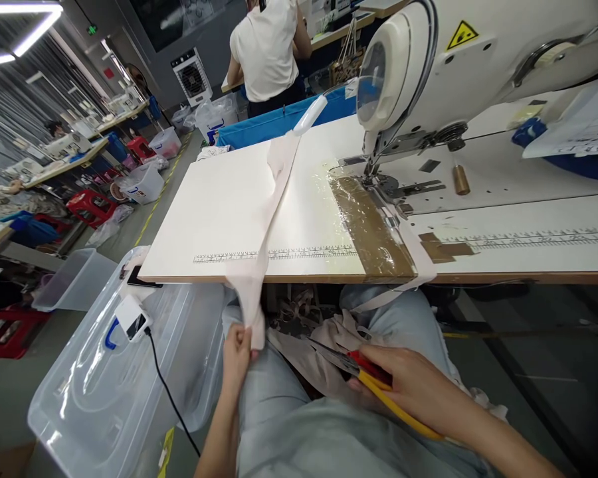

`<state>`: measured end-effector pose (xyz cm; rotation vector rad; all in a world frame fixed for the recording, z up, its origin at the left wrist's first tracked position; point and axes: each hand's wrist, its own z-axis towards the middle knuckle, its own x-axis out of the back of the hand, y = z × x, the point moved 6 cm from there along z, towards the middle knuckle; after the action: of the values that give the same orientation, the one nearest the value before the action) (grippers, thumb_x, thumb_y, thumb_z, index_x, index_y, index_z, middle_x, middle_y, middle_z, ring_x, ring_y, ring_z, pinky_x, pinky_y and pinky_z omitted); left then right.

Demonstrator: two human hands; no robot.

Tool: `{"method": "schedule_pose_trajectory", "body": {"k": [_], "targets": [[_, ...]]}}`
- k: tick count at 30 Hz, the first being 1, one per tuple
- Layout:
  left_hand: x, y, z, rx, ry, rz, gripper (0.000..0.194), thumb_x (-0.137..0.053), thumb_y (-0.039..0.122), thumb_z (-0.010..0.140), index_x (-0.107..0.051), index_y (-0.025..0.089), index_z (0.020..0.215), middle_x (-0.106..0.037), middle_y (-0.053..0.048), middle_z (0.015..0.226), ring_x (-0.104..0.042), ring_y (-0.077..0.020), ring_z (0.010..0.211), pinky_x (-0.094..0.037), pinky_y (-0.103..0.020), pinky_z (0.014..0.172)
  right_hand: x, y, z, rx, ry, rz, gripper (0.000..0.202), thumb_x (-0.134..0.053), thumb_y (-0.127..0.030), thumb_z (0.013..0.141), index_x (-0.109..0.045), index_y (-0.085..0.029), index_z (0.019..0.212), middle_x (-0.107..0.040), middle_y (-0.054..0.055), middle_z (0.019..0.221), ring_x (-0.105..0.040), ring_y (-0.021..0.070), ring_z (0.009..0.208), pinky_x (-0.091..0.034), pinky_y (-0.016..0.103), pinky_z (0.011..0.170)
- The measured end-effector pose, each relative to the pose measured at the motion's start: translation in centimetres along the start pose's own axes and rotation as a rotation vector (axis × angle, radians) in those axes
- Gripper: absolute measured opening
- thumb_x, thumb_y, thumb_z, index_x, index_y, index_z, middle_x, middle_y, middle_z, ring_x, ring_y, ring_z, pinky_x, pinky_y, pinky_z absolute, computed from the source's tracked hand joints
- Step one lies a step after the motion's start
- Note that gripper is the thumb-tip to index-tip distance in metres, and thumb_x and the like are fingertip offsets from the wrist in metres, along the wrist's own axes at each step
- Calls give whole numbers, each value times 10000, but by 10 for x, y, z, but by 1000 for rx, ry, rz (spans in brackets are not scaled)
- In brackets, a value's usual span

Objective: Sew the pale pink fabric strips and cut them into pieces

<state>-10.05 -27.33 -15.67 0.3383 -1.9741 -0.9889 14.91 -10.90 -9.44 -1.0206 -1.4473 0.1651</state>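
Observation:
My left hand (239, 355) is closed on the lower end of a pale pink fabric strip (274, 206). The strip runs up over the table's front edge and across the white top to its far side. In my right hand (403, 378) is a pair of scissors (373, 378) with red and yellow handles, blades pointing left over my lap. Greyish-beige fabric (323, 362) lies across my lap under the blades. A narrow pale band (416, 255) trails from the sewing machine's (393, 99) presser foot over the edge to my lap.
A printed ruler (309, 253) runs along the front of the white sewing table (219, 206). Left of my legs stands a lidded clear plastic bin (94, 385) with a white charger-like device (132, 318) and a black cable. Ahead, a person in white (266, 50) sits with back turned.

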Motion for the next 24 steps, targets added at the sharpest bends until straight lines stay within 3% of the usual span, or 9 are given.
{"method": "schedule_pose_trajectory", "body": {"k": [3, 5, 7, 9, 11, 14, 18, 20, 24], "targets": [[32, -40, -17, 59, 63, 104, 204, -645, 309, 795, -464, 218, 765, -415, 59, 490, -513, -182, 485, -351, -267, 561, 1, 8, -5, -32, 15, 87, 377, -493, -537, 852, -398, -234, 650, -580, 22, 627, -548, 203, 573, -390, 283, 535], [39, -39, -35, 51, -23, 61, 202, -664, 342, 799, -542, 195, 868, -435, 58, 481, -507, -178, 464, -371, -269, 555, -2, 12, -6, -51, 10, 142, 373, -491, -548, 844, -411, -233, 659, -583, 26, 632, -547, 205, 583, -408, 289, 541], [26, -14, -56, 37, -282, -156, 323, -614, 472, 857, -601, 177, 987, -540, 19, 540, -547, -174, 481, -434, -279, 567, -5, 13, -5, -55, 12, 196, 372, -495, -550, 839, -416, -229, 668, -581, 27, 643, -545, 201, 598, -422, 287, 550], [5, 28, -78, 20, -614, -460, 457, -570, 587, 873, -633, 179, 1069, -678, -66, 754, -658, -211, 658, -509, -310, 634, -6, 12, -4, -41, 10, 245, 371, -503, -543, 842, -415, -225, 671, -559, 19, 641, -527, 187, 596, -420, 273, 548], [-10, 72, -90, -40, -801, -606, 494, -633, 591, 838, -634, 196, 1136, -704, -116, 971, -682, -249, 842, -535, -317, 658, -6, 10, -4, -26, -3, 274, 379, -523, -544, 845, -417, -221, 676, -532, 10, 644, -507, 174, 594, -408, 261, 545], [-17, 114, -82, -239, -672, -440, 343, -669, 513, 848, -690, 181, 933, -667, -88, 872, -616, -167, 718, -477, -245, 600, -3, 8, -7, -39, -63, 302, 394, -561, -561, 845, -427, -220, 701, -522, 4, 681, -501, 171, 611, -394, 258, 558], [-17, 137, -66, -490, -394, -232, 330, -661, 475, 862, -684, 163, 757, -589, -85, 970, -502, -97, 661, -424, -230, 594, 8, 4, -7, -33, -146, 296, 419, -540, -596, 873, -425, -219, 731, -491, -10, 696, -470, 162, 627, -354, 256, 577], [-25, 133, -63, -409, -476, -287, 384, -649, 530, 853, -664, 154, 777, -621, -83, 915, -492, -78, 569, -399, -225, 521, 13, 0, -3, -7, -183, 293, 439, -542, -608, 872, -411, -216, 723, -446, -21, 683, -426, 149, 626, -325, 253, 578], [-43, 117, -65, -90, -716, -470, 490, -669, 631, 787, -603, 146, 810, -602, -11, 511, -556, -124, 417, -404, -213, 437, 16, -6, 9, 26, -302, 332, 491, -542, -644, 858, -370, -211, 703, -357, -38, 671, -349, 131, 628, -281, 254, 569]]}}
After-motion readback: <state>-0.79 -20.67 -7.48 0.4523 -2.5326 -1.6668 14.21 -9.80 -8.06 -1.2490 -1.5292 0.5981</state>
